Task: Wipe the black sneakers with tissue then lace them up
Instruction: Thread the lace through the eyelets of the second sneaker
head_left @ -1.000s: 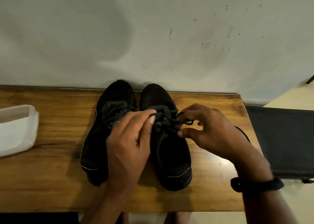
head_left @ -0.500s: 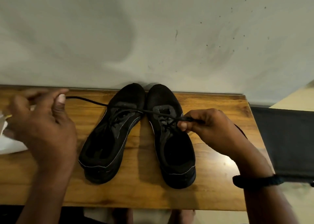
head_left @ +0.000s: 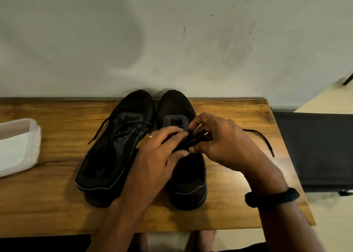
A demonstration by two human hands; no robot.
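My left grip [head_left: 160,156] and right grip [head_left: 225,142] both pinch the black lace [head_left: 193,138], fingers curled round it, right over the middle of the right-hand sneaker [head_left: 175,106]. The lace's free end [head_left: 265,139] trails right across the wooden surface [head_left: 57,194]. The left-hand sneaker [head_left: 114,156] sits just beside it, toes to the wall, laces loose. A white tissue pack [head_left: 17,146] lies well off left.

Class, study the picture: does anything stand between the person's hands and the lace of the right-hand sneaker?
Nothing visible does. The left hand and right hand both pinch the lace directly over the right-hand sneaker.
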